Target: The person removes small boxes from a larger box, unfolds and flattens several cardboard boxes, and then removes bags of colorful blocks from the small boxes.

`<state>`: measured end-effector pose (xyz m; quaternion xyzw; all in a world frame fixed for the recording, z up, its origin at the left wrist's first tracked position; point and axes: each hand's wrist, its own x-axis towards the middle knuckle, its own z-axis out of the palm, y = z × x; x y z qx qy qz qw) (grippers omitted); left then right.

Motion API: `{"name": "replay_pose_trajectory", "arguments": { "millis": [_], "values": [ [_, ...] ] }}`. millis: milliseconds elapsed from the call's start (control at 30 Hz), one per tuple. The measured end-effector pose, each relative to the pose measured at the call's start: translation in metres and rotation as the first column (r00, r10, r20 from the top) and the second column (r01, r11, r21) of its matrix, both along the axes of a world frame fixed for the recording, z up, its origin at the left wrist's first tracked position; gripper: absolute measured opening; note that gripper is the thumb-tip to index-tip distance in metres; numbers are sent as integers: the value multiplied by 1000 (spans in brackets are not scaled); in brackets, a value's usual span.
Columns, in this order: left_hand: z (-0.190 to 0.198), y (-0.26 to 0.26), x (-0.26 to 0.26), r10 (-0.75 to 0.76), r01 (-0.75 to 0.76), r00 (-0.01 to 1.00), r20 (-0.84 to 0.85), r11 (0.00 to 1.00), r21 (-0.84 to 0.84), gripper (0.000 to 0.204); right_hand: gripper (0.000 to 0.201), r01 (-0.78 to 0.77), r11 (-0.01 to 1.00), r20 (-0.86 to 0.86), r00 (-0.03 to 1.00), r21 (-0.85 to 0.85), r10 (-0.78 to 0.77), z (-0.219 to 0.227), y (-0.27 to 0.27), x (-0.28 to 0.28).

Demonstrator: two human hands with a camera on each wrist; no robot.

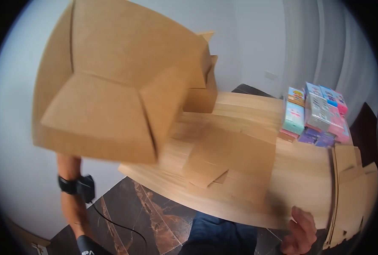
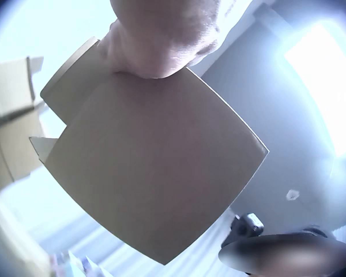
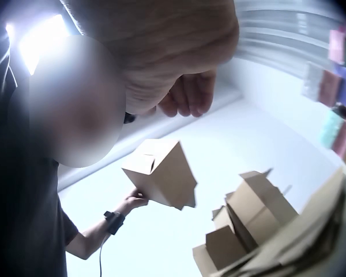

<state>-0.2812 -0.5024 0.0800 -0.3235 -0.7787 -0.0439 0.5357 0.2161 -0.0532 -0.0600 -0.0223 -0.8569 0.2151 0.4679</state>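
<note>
A brown cardboard box (image 1: 104,85), folded into shape, is raised at the upper left of the head view. My left hand (image 3: 137,200) grips it at a lower corner; in the head view the box hides that hand. From the left wrist view, the hand (image 2: 167,43) lies against the edge of a broad box panel (image 2: 161,167). My right hand (image 1: 300,233) hovers by the table's front edge, its fingers loosely bent and holding nothing. A flat cardboard piece (image 1: 240,161) with creased flaps lies on the wooden table (image 1: 304,170) ahead of it.
More cardboard boxes (image 1: 201,97) stand at the table's far left end, partly behind the raised box. Colourful small packs (image 1: 318,110) are piled at the back right. Flat cardboard sheets (image 1: 352,195) stand stacked at the right edge. A cable (image 1: 121,228) hangs from the left wrist.
</note>
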Motion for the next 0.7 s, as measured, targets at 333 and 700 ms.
{"name": "replay_pose_trajectory", "arguments": {
  "millis": [333, 700],
  "values": [
    [-202, 300, 148, -554, 468, -414, 723, 551, 691, 29, 72, -425, 710, 607, 795, 562, -5, 125, 33, -70],
    [-104, 270, 164, -824, 771, 213, 525, 472, 428, 25, 61, -569, 808, 732, 615, 153, 294, 46, 55, -155]
  ]
}}
